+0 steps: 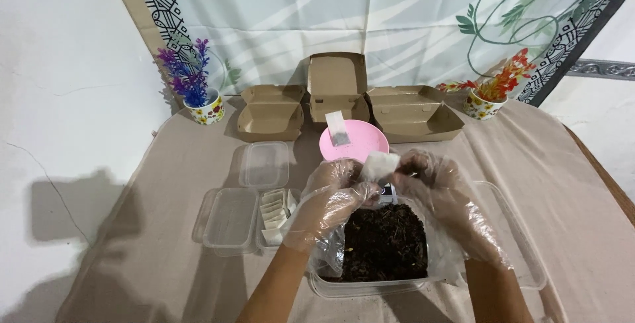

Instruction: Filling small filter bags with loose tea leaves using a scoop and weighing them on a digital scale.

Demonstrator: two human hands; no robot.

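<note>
Both my hands wear loose clear plastic gloves. My left hand (334, 194) and my right hand (433, 181) together hold a small white filter bag (380, 164) above a clear plastic tub (370, 288) filled with dark dried leaves (383, 240). Just behind the bag stands a pink bowl (360, 143) on a small scale, with one filled sachet (337, 128) leaning in it.
Left of the tub are a clear container of several empty white bags (272, 210), an empty clear tub (228, 220) and a clear lid (264, 164). Three open brown cardboard boxes (337, 88) line the back, flanked by two potted artificial plants (195, 85).
</note>
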